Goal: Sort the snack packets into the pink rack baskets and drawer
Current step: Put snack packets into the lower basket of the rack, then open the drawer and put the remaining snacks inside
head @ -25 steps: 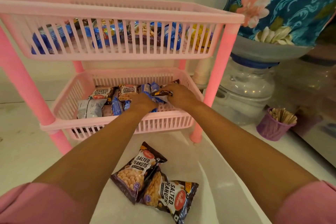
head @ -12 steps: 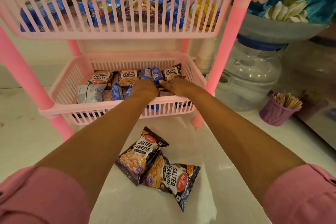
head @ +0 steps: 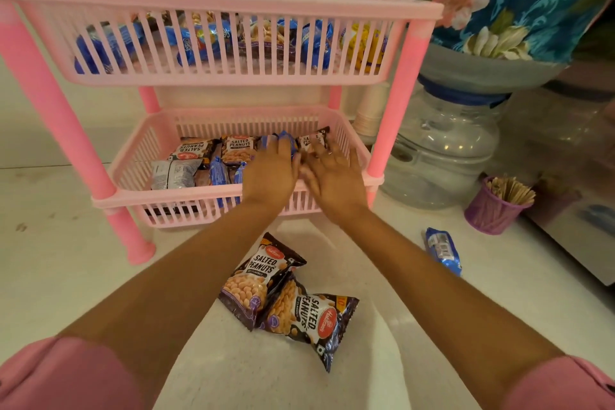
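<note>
A pink rack stands on the white floor with an upper basket [head: 213, 76] holding blue, brown and yellow packets. Its lower basket [head: 126, 170] holds salted peanut packets [head: 238, 146] and blue packets. My left hand [head: 271, 173] and my right hand [head: 332, 176] hover side by side over the lower basket's front rim, fingers spread, holding nothing. Two salted peanut packets [head: 263, 280] [head: 311, 318] lie overlapping on the floor between my forearms. A blue packet [head: 444, 250] lies on the floor to the right.
A clear water jar [head: 446, 150] stands right of the rack under a floral cloth [head: 512, 0]. A purple cup of sticks [head: 492, 210] sits further right, beside a dim appliance edge. A pink rack leg [head: 133, 240] stands at the left.
Both hands have pulled back from inside the lower basket to its front rim and opened. The dark packet seen between the fingers earlier is out of my hands. The view tilted, showing the blue packet.
</note>
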`<state>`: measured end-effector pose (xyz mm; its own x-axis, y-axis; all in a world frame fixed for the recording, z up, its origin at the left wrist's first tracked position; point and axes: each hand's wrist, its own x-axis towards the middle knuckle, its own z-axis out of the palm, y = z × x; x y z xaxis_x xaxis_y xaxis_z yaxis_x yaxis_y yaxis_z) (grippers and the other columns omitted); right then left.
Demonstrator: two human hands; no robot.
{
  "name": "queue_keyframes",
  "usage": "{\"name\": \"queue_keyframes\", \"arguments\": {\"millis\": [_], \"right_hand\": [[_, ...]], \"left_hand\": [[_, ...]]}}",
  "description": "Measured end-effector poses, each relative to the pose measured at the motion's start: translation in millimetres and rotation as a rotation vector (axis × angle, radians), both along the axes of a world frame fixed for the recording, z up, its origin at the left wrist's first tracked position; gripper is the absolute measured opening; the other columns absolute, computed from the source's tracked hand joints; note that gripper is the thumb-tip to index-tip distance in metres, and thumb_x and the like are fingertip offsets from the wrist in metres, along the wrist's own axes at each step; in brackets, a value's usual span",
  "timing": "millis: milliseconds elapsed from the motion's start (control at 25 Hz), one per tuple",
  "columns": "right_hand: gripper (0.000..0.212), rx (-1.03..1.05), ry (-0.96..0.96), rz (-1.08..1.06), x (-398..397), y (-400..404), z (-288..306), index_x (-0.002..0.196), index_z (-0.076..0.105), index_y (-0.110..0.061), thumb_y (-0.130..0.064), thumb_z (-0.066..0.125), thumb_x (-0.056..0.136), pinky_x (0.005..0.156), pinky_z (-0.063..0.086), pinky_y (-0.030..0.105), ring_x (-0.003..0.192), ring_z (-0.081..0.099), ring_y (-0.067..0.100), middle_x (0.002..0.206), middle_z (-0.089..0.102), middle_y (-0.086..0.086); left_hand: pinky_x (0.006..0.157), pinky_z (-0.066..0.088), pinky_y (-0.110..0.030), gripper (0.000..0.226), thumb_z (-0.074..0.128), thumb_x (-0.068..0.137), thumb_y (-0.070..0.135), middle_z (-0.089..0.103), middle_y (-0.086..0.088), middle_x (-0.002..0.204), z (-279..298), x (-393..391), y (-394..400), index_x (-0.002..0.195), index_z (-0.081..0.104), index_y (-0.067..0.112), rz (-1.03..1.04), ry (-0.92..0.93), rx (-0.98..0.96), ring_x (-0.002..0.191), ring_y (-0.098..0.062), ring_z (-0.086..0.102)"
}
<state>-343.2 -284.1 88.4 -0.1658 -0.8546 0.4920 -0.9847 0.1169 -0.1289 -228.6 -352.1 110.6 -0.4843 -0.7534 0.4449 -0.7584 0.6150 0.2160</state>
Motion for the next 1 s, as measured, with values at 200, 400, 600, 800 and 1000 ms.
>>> {"name": "queue_keyframes", "arguments": {"millis": [200, 400, 600, 800, 1000], "right_hand": [[0.052, 0.198, -0.008, -0.016, 2.4, 90.6, -57.9, 0.145, 0.023, -0.03, -0.043, 0.031, 0.095, 0.115, -0.01, 0.05, 0.141, -0.019, 0.018, 0.156, -0.005, -0.006], [0.048, 0.341, -0.185, -0.117, 6.7, 163.8, -90.1, 0.144, 0.026, -0.031, -0.042, 0.027, 0.097, 0.114, -0.011, 0.047, 0.145, -0.014, 0.019, 0.159, 0.0, -0.004], [0.051, 0.458, -0.286, -0.201, 30.2, 215.1, -98.9, 0.147, 0.017, -0.026, -0.04, 0.027, 0.098, 0.116, -0.006, 0.047, 0.146, -0.009, 0.02, 0.159, 0.002, -0.002], [0.055, 0.528, -0.302, -0.145, 68.8, 268.6, -111.0, 0.147, 0.014, -0.028, -0.046, 0.027, 0.096, 0.116, -0.006, 0.047, 0.146, -0.009, 0.02, 0.159, 0.003, -0.003], [0.057, 0.512, -0.177, -0.123, 104.5, 319.7, -123.9, 0.147, 0.009, -0.032, -0.052, 0.019, 0.095, 0.116, -0.006, 0.045, 0.146, -0.009, 0.019, 0.159, 0.002, -0.005]], "left_hand": [[0.116, 0.012, -0.043, 0.054, 0.039, 0.094, 0.035, 0.03, -0.007, 0.151, -40.6, 73.5, 55.9, 0.142, 0.026, 0.014, -0.198, -0.116, 0.051, 0.142, -0.022, 0.021], [0.114, 0.02, -0.046, 0.052, 0.051, 0.091, 0.024, 0.033, -0.01, 0.15, -83.9, 146.1, 144.1, 0.139, 0.035, 0.01, -0.067, 0.115, 0.223, 0.141, -0.026, 0.023], [0.112, 0.019, -0.051, 0.069, 0.019, 0.089, 0.057, 0.009, 0.003, 0.153, -125.0, 173.9, 241.5, 0.144, 0.026, 0.015, 0.035, -0.082, 0.329, 0.143, -0.025, 0.009], [0.086, 0.049, -0.052, 0.061, 0.031, 0.079, 0.049, 0.06, -0.005, 0.129, -129.6, 167.4, 308.8, 0.119, 0.062, 0.016, -0.067, -0.346, 0.287, 0.117, -0.029, 0.057], [0.113, 0.021, -0.049, 0.064, 0.016, 0.088, 0.054, 0.03, 0.002, 0.152, -138.0, 174.2, 344.4, 0.141, 0.033, 0.022, -0.104, -0.375, 0.308, 0.141, -0.022, 0.025]]}}
